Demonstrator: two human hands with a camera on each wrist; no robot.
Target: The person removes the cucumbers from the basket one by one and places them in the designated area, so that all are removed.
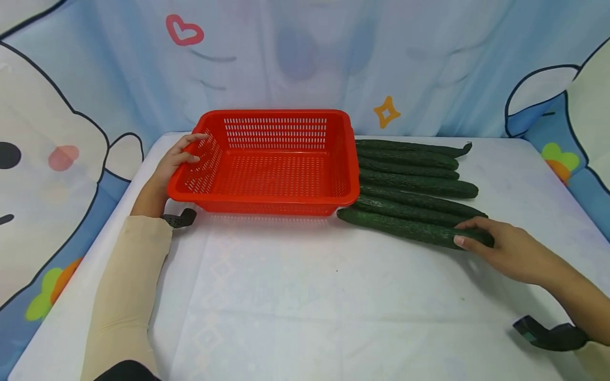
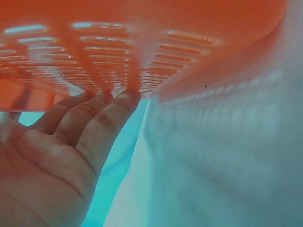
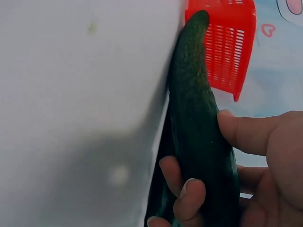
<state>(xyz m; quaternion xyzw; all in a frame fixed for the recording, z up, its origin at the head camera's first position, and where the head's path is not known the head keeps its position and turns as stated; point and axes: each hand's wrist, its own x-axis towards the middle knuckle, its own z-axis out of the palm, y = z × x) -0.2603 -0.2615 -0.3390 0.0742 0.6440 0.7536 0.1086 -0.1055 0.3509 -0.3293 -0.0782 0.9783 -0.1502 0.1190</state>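
Observation:
A red plastic basket (image 1: 267,206) with slotted walls stands at the back of the white-covered table. My left hand (image 1: 171,161) holds it by its left end, with two fingertips showing inside the rim. In the left wrist view, several fingers (image 2: 106,116) press against the slotted outside of the basket. My right hand (image 1: 512,251) grips the right end of the frontmost cucumber (image 1: 405,224), thumb on one side and fingers round the other. This cucumber (image 3: 196,109) is long, dark green and slightly bent, and its far end points toward the basket in the right wrist view.
Several more cucumbers (image 1: 419,184) lie side by side to the right of the basket, behind the gripped one, their left ends close against its side. A patterned light-blue curtain (image 1: 305,63) hangs behind the table. White cloth (image 1: 305,296) covers the tabletop in front.

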